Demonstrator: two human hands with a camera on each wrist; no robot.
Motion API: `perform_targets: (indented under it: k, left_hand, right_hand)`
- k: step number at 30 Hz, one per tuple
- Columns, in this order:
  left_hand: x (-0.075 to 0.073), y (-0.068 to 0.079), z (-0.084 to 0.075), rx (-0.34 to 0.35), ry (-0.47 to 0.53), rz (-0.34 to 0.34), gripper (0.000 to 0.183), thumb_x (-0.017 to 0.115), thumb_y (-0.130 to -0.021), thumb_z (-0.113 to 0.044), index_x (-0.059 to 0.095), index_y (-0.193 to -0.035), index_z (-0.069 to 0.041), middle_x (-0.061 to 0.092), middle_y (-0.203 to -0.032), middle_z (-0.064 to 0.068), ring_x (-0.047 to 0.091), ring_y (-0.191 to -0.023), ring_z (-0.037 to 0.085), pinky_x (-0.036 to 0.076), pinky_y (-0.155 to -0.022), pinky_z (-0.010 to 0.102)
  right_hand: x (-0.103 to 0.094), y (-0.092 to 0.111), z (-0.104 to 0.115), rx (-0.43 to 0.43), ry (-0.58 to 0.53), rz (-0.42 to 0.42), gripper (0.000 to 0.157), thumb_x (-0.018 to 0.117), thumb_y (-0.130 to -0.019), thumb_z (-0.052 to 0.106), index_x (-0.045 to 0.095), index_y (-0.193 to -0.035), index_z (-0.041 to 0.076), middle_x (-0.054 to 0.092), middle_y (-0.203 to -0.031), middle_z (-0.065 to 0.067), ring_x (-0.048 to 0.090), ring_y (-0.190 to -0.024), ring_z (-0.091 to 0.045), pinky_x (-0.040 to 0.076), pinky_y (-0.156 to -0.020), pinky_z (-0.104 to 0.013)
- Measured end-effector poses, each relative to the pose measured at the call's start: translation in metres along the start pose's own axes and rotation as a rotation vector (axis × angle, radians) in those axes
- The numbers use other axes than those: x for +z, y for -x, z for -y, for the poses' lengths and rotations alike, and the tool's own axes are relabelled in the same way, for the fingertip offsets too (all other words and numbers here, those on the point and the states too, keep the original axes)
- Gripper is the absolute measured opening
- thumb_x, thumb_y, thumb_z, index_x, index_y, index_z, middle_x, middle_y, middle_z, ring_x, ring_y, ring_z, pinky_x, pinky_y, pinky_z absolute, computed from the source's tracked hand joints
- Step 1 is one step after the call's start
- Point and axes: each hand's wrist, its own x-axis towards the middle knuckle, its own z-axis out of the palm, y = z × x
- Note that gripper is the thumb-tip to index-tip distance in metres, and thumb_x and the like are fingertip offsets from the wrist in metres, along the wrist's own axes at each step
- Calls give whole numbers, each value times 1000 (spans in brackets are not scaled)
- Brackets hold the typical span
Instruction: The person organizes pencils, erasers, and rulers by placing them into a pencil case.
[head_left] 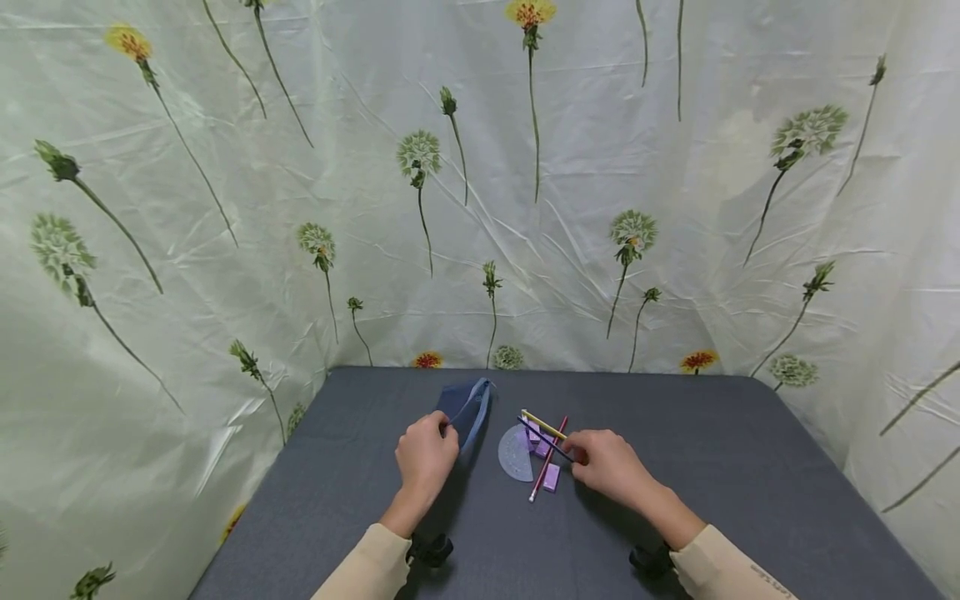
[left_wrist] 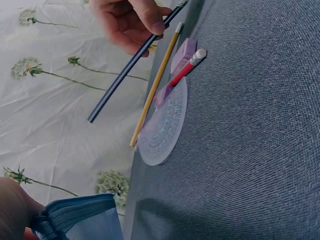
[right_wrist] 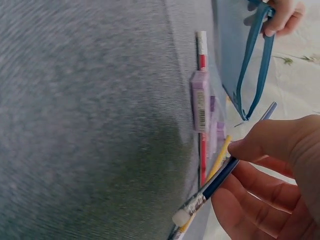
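My left hand (head_left: 426,454) grips the edge of a blue zip pouch (head_left: 454,400), holding it up above the table. In the right wrist view the two zip edges of the pouch (right_wrist: 245,75) stand apart, so its mouth gapes. Between thumb and fingers, my right hand (head_left: 609,465) pinches a dark blue pencil (left_wrist: 122,76) near its eraser end, lifted and slanting toward the pouch. Below it lie a yellow pencil (left_wrist: 157,85), a red pencil (head_left: 541,475), a clear protractor (head_left: 513,457) and several purple erasers (right_wrist: 201,102), one of them nearest me.
A dark grey cloth covers the table (head_left: 360,467). Behind it hangs a pale curtain (head_left: 570,250) printed with dandelions, meeting the table's far edge. Dark wrist mounts (head_left: 431,550) sit under both forearms.
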Motion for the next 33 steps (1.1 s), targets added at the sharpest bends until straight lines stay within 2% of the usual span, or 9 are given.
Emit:
perform_targets:
  k: [5,9,14,18,22,28,33]
  left_hand:
    - [-2,-4,2,-14,44,-35,6,71,-84,-13,72,-80,-16,68,-73,0,61,-57,24,47,-50,45]
    - [-5,-5,1,-57,86,-33,8,72,-85,-16,71,-78,-18,65,-68,-2,59,-56,22,45,-50,43]
    - [-9,-7,-1,-105,166,18,12,72,-87,-15,68,-75,-19,61,-65,-6,52,-52,14,42,-49,36]
    - [-14,-9,-4,-129,239,49,13,74,-86,-14,68,-76,-18,63,-67,-7,55,-55,12,45,-55,37]
    - [-18,-10,-9,-161,301,83,11,74,-87,-13,69,-78,-17,66,-70,-6,59,-60,12,47,-60,39]
    - [-19,-13,-5,-230,342,128,12,68,-86,-12,65,-75,-15,61,-68,-3,53,-58,15,43,-59,36]
    - [-24,-18,0,-314,434,226,11,62,-83,-9,60,-72,-11,57,-64,2,55,-50,17,47,-51,32]
  right_hand:
    - [-5,-4,-1,5,-123,-6,22,74,-78,3,75,-98,13,58,-72,12,52,-63,-7,44,-58,-27]
    - [-10,-7,1,9,-244,7,23,73,-79,2,73,-101,9,60,-74,9,54,-66,-10,46,-59,-28]
    - [-15,-10,4,33,-404,52,28,71,-83,0,71,-110,4,62,-77,1,57,-63,-14,51,-54,-31]
    - [-19,-10,8,55,-504,80,32,69,-85,-1,68,-117,2,64,-81,-3,60,-63,-19,55,-54,-37]
    - [-23,-12,11,61,-569,81,34,68,-86,-1,66,-120,1,65,-84,-7,61,-66,-22,55,-55,-38]
    - [-27,-16,16,75,-636,78,35,67,-87,-2,64,-121,0,65,-85,-10,62,-69,-24,56,-57,-39]
    - [-28,-17,18,80,-679,76,38,66,-87,-3,62,-125,-3,66,-85,-10,62,-68,-25,56,-58,-39]
